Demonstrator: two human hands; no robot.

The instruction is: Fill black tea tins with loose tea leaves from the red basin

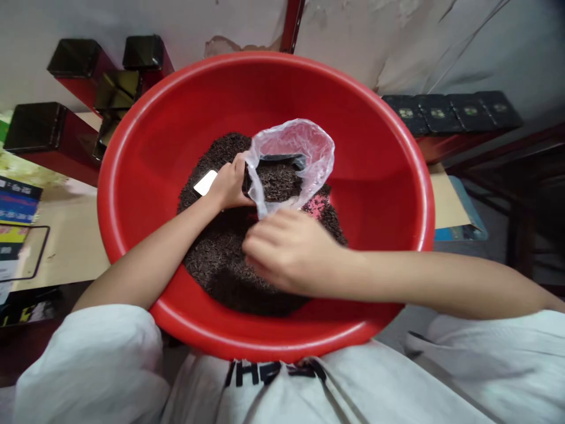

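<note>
A clear plastic bag (pixel 315 150) stands open inside a large red basin (pixel 371 141), its mouth spread wide. The bag lines a dark tin, whose black rim (pixel 285 159) shows through it, and dark loose tea leaves (pixel 280 181) fill the inside. My left hand (pixel 232 184) is closed around the tin's left side. At the front edge of the bag, my right hand (pixel 286 250) is curled with its fingers bent, slightly blurred; what they hold is hidden. A heap of the same dark leaves (pixel 233 265) covers the basin's bottom around the tin.
A white-topped object (pixel 205 182) lies on the leaves beside my left hand. Several red tins with black lids (pixel 75 58) stand left of the basin. A row of black-lidded tins (pixel 454 112) stands at right, near a pale board (pixel 450 197). Behind is a wall (pixel 344 35).
</note>
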